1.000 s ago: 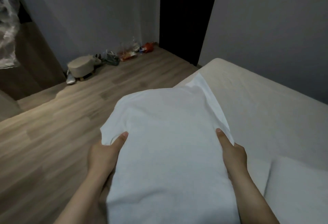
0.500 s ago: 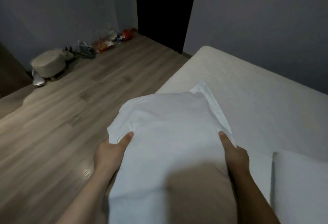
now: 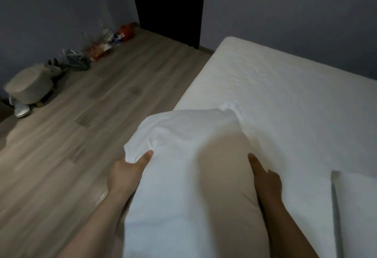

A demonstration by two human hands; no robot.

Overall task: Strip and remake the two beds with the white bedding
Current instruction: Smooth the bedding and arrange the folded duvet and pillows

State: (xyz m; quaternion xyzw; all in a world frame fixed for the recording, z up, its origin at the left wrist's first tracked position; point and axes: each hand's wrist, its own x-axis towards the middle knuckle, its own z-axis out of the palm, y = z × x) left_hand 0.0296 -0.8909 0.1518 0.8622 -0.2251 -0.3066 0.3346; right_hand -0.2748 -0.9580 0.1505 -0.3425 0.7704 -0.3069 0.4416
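Note:
I hold a white pillow (image 3: pixel 175 166) in its white case in front of me, over the near edge of the bed (image 3: pixel 285 98). My left hand (image 3: pixel 127 171) grips the pillow's left side, thumb on top. On the right side, my right hand (image 3: pixel 265 178) grips it the same way. The case's loose open end (image 3: pixel 234 108) hangs past the far end of the pillow, over the mattress. A white sheet covers the bed. A second white pillow (image 3: pixel 359 206) lies on the bed at the lower right.
Wooden floor (image 3: pixel 91 125) lies left of the bed. A beige stool (image 3: pixel 28 88), shoes and several bags (image 3: pixel 95 47) sit along the far wall. A dark doorway (image 3: pixel 169 6) stands behind the bed's far corner. The grey wall runs along the bed's right side.
The pillow has come down and nearer to the bed, and my view has swung left and down. Both hands keep the same grip on its sides.

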